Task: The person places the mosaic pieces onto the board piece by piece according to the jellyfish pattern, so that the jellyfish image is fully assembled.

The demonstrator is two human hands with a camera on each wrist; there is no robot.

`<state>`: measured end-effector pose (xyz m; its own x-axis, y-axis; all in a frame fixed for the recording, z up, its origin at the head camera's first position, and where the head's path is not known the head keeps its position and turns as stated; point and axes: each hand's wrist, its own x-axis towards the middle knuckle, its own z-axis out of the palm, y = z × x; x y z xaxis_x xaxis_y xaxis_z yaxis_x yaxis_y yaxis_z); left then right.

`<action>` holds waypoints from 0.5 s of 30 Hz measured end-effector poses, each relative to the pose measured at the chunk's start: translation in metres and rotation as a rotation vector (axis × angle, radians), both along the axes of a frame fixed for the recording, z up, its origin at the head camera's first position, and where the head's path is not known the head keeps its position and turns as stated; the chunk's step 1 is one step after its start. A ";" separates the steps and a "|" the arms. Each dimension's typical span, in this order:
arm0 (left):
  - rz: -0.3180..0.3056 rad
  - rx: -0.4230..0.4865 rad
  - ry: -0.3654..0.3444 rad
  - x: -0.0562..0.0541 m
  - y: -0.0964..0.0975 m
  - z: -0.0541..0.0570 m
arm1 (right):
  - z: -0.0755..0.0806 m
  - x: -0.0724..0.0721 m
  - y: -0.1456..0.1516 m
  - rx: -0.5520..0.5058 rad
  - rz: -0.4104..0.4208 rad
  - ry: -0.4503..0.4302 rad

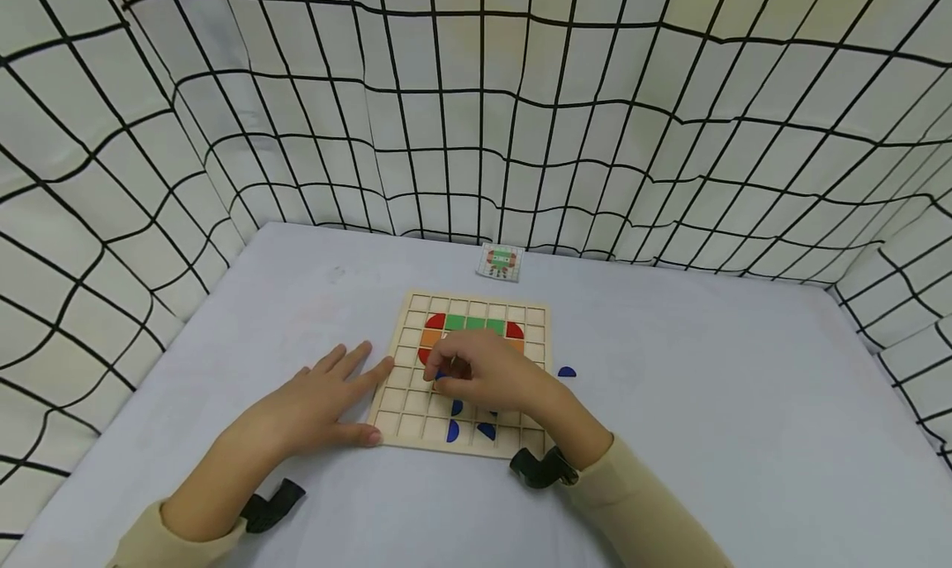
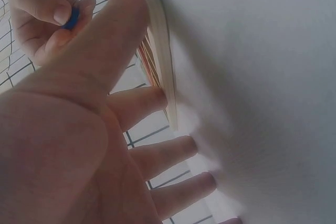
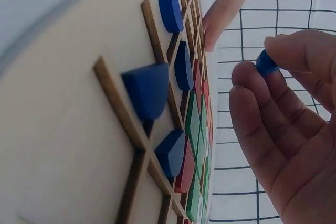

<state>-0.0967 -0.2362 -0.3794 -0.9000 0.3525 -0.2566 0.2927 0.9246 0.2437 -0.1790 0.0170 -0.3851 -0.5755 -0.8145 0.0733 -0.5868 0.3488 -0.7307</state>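
A wooden grid board [image 1: 411, 402] lies on the white table. Red, orange and green pieces fill some squares in its upper part, among them a green piece [image 1: 455, 322] and a red piece [image 1: 515, 330]. Over the board's middle, my right hand [image 1: 492, 371] pinches a small blue piece [image 3: 266, 63] between thumb and fingertips, lifted off the surface. My left hand [image 1: 312, 407] spreads its fingers along the board's left edge, the thumb and index finger touching it. Several blue pieces sit low on the board, including a rounded one [image 1: 453, 431] and a tilted one [image 1: 487, 431]. My right hand hides the centre squares.
A blue half-round piece [image 1: 567, 372] lies on the table just right of the board. Behind the board is a small card [image 1: 501, 262] printed with a coloured pattern. Black netting [image 1: 476, 150] over white sheets encloses the table's back and sides.
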 end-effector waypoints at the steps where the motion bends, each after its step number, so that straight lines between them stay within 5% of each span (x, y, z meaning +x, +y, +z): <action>1: -0.001 0.001 0.003 0.000 0.000 0.000 | 0.000 0.001 0.000 -0.004 0.001 -0.005; 15: -0.008 -0.005 0.015 0.001 -0.001 0.001 | -0.002 0.006 -0.003 0.045 -0.013 -0.041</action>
<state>-0.0956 -0.2371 -0.3788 -0.9008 0.3588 -0.2444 0.3042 0.9233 0.2345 -0.1733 0.0138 -0.3873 -0.5882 -0.8086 0.0125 -0.5515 0.3897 -0.7376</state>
